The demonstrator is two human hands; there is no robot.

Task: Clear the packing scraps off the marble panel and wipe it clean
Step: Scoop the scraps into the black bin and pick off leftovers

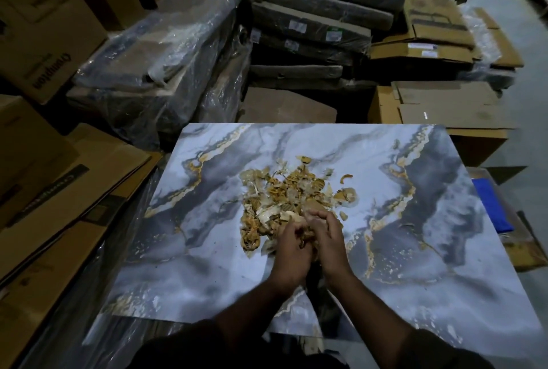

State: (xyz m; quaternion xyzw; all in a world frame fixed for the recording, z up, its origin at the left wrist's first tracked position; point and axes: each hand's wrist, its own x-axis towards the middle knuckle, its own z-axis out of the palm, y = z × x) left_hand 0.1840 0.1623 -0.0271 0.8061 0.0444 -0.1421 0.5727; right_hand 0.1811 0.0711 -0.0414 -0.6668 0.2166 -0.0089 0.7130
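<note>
Both hands, left hand (pixel 292 245) and right hand (pixel 327 238), curl their fingers around packing scraps (pixel 284 199) on the marble panel (pixel 415 250).

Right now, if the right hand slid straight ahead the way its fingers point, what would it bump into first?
Most likely the pile of packing scraps. The right hand points up the marble panel with its curled fingers already at the pile's near edge, beside the left hand. How high it sits above the panel is unclear.
</note>
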